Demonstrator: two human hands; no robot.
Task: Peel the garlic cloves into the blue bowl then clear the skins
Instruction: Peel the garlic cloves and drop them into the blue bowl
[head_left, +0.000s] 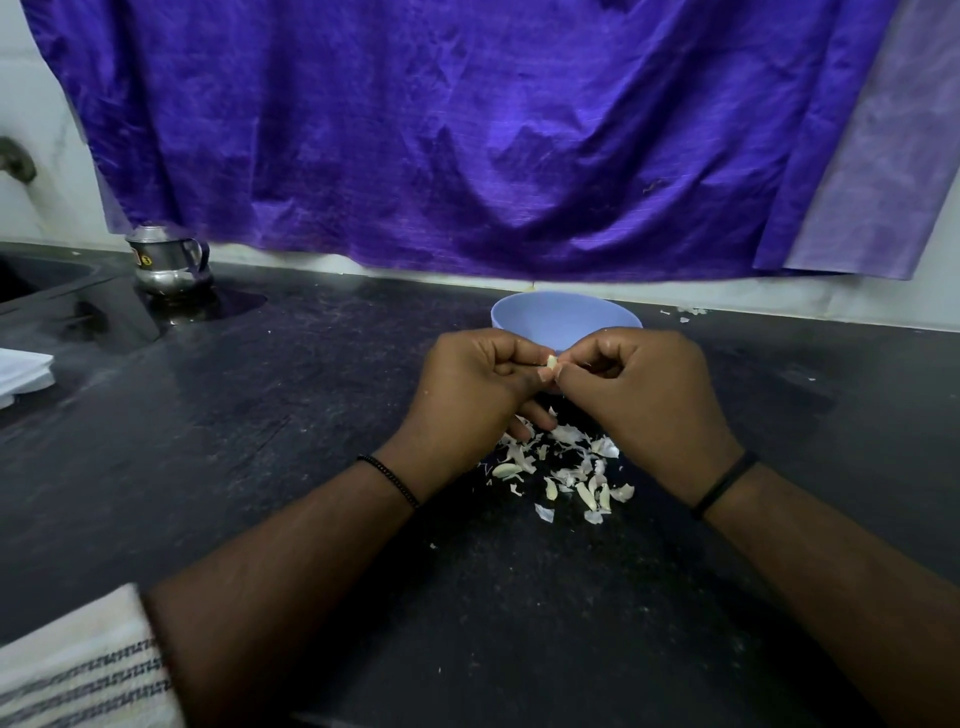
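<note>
Two hands are working together just in front of the blue bowl (566, 317), which is sitting on the black counter (311, 415) close to the wall. From the head view, the left hand (478, 379) is pinching a small garlic clove (551, 362) between thumb and fingertips, with its other fingers curling underneath. The right hand (639, 384) is meeting it from the other side, its thumb and forefinger nipping at the tip of the same clove, seemingly picking at the skin. Holding the clove so near the bowl's front rim probably means the peeled clove needs only a short toss forward. What is lying inside the bowl cannot be told, since the hands are covering its near side and the far inner wall is showing bare.

Nearer the person than the bowl, beneath the hands, a scatter of pale skins (566, 473) is building up on the counter; a few plumper pieces among them may be unpeeled cloves, though that is hard to tell. Letting the skins drop there is keeping them out of the bowl and in one patch, which should make clearing easier later.

Far left of the bowl, a small steel jug (169, 265) is standing by the sink edge. Behind the bowl, a purple cloth (467, 130) is hanging over the wall.
</note>
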